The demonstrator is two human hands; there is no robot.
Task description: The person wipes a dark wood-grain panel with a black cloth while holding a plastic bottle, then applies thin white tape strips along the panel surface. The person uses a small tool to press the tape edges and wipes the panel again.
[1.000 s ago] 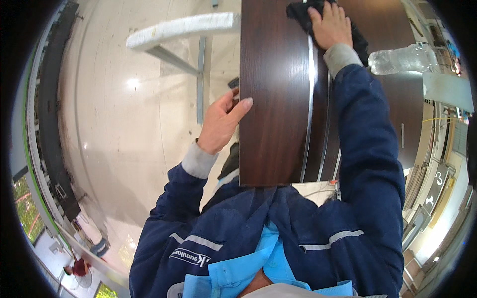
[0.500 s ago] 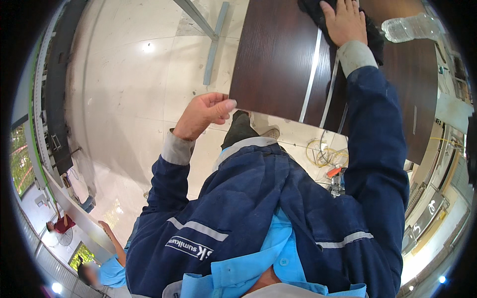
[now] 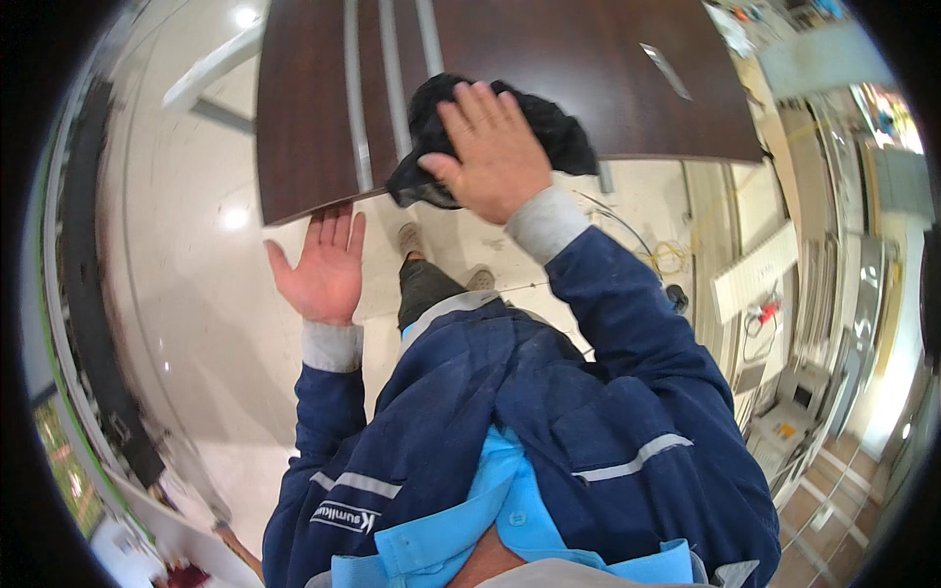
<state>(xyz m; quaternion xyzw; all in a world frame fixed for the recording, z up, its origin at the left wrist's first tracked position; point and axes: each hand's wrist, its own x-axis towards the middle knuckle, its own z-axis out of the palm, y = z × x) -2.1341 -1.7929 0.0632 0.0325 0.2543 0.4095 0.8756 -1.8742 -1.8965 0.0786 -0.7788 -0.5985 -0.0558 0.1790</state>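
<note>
A dark brown wood-grain panel (image 3: 559, 39) with pale metallic strips (image 3: 390, 78) running across it fills the upper middle. On its near edge lies a crumpled black cloth (image 3: 564, 132), part of it hanging over. My right hand (image 3: 498, 157) rests flat on this cloth, fingers outstretched and thumb apart. Below the panel's near left corner, my left hand (image 3: 323, 279) is palm up and open. Its fingertips reach beneath the edge and are partly hidden by it; whether they touch the underside I cannot tell.
Glossy pale floor tiles (image 3: 221, 284) spread around my shoes (image 3: 480, 279). A light metal leg (image 3: 216, 69) sticks out left of the panel. Yellow cable (image 3: 668, 257) lies on the floor at right, near stacked long boards (image 3: 828, 235) and a grey box-like device (image 3: 796, 402).
My right hand and the black cloth have come from the panel's far part to its near edge. My left hand has turned palm up, fingers under the edge. The clear bottle has left view.
</note>
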